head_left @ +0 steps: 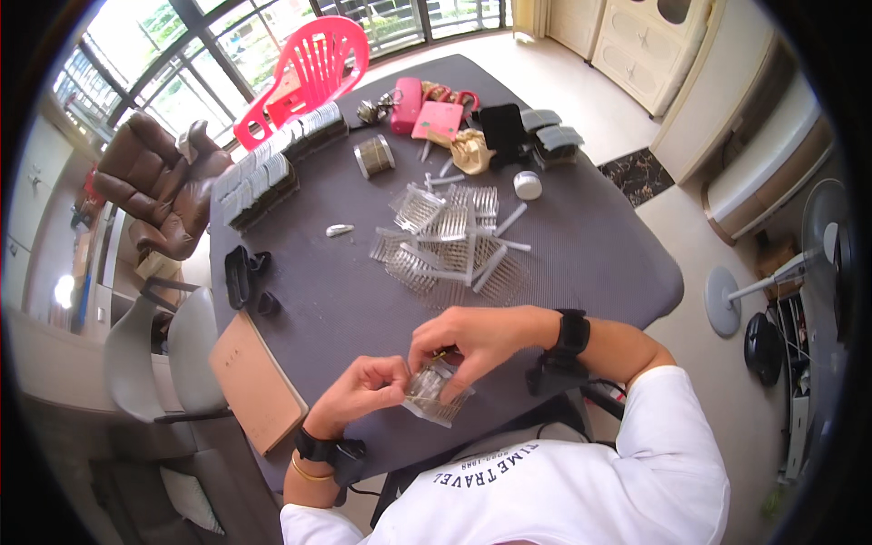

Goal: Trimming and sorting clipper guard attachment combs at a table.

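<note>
A small bundle of clear combs (438, 400) is between my hands, just over the near part of the table. My left hand (368, 389) is closed, its thumb and fingertips pinching the bundle's left edge. From the right, my right hand (481, 343) bends over the bundle with thumb and fingers closed on it. A small dark and yellow item (444, 351) shows at its fingers, too small to name. Farther off lies a loose pile of similar clear combs (454, 227), with whitish strips (490, 268) across it.
The grey-covered table (309, 263) carries stacked grey packs (259, 186), a spool (373, 156), a white jar (527, 185), a pink case (407, 104) and a black pouch (502, 132). A tan notebook (257, 381) overhangs the left edge. A red chair (318, 68) stands beyond.
</note>
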`<state>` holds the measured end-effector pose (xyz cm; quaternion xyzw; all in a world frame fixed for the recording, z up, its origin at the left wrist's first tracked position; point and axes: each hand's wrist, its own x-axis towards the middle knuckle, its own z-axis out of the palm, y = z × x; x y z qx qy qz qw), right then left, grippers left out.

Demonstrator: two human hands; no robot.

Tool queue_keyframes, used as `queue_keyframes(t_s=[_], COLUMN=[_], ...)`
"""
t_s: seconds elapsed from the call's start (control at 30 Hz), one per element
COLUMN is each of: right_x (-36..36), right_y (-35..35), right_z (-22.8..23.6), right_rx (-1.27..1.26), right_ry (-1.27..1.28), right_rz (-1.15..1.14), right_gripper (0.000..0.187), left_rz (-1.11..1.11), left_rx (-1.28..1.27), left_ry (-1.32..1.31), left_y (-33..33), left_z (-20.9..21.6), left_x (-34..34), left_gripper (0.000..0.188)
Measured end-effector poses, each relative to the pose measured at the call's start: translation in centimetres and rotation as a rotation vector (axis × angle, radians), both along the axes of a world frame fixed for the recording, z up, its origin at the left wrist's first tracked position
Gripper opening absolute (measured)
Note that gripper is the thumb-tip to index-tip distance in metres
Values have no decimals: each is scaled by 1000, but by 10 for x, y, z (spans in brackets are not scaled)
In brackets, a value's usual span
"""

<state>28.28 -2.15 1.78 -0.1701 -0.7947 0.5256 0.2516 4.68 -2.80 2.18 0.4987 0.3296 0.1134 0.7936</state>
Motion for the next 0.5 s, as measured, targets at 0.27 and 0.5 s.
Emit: queue_keyframes(t_s=[0.27, 0.5], right_x=[8, 3], right_y=[6, 5], right_z=[-4, -10], right_rx=[-80, -24], right_ry=[-115, -103], right_rz=[-180, -345], right_gripper=[42, 43], left_rz=[43, 293], left_rx=[541, 491], left_ry=[-179, 239], left_y=[10, -1], left_z=[-9, 5], left_x=[-10, 0], left_gripper=[32, 28])
